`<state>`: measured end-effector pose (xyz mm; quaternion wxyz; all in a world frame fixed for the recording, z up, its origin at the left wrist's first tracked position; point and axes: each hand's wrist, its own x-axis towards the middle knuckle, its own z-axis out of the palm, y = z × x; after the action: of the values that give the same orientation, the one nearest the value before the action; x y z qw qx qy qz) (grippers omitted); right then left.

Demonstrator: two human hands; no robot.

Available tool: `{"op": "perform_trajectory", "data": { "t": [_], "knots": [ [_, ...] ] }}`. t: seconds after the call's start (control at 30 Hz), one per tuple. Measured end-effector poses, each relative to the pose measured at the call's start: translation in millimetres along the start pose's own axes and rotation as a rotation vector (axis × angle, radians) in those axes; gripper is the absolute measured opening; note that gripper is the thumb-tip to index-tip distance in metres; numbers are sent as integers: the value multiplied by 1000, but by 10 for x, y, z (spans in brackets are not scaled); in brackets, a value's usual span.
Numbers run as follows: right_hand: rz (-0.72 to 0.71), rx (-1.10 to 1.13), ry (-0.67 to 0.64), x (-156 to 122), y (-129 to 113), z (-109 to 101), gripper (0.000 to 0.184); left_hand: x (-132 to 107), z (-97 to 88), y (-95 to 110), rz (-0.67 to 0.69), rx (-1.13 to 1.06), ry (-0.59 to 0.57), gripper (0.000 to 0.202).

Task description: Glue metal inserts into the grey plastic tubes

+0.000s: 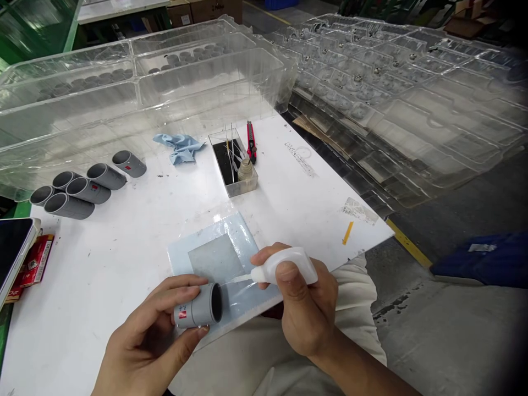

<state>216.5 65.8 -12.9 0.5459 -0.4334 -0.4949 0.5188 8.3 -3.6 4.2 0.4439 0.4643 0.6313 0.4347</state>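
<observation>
With our left hand (144, 341) clenched around the grey tube (198, 309) and our right hand (305, 308) squeezing the white bottle (284, 267), its nozzle just off the tube's mouth, we judged an overhard squeeze could spill onto our fingertips (198, 332).

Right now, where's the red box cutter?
In the head view, the red box cutter lies at the table's far edge, just right of the clear plastic box, below the clear trays.

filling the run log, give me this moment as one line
left hand: holds grey tube | right hand: holds white squeeze bottle, nozzle at tube mouth | six grey tubes on table
</observation>
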Motion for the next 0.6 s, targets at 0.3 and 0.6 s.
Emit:
{"op": "perform_trajectory", "data": {
  "t": [0.3, 0.6],
  "knots": [
    [16, -60, -4, 36, -63, -6, 40, 12, -86, -69, 37, 16, -69, 32],
    [68, 40, -56, 31, -69, -31, 38, 5, -87, -60, 32, -26, -43, 30]
  ]
}}
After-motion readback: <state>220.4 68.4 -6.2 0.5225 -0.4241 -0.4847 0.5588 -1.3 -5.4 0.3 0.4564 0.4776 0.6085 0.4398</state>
